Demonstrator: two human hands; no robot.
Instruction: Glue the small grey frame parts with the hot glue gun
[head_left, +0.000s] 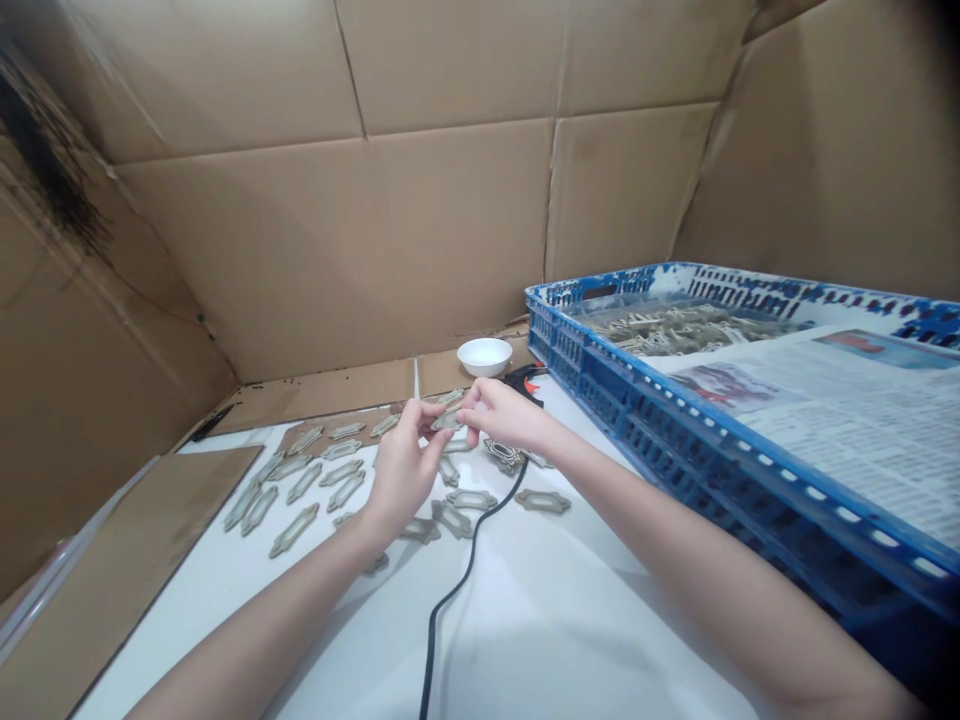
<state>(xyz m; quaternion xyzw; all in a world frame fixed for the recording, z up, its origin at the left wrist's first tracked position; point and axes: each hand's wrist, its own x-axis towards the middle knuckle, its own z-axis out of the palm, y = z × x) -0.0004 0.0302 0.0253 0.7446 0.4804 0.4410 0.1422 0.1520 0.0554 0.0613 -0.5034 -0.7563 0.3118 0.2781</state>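
Over the far middle of the white tabletop, my left hand (409, 455) and my right hand (501, 412) come together, both closed. Between their fingertips is a small, oblong, bronze-grey label frame (448, 420), pinched from either side and partly covered by the fingers. Similar frames with scalloped ends and an oblong middle lie spread about the hands, such as one frame (295, 530) at the left and another frame (544, 501) at the right. Below my right hand, a few thinner outlined frames (502, 453) lie together.
A blue plastic crate (637, 400) at the right holds many thin metal pieces (690, 328) and a newspaper (840, 400). A white bowl (484, 356) stands behind my hands, near a black-and-orange tool (525, 381). A black cord (450, 595) crosses the table. Cardboard walls (337, 250) surround it.
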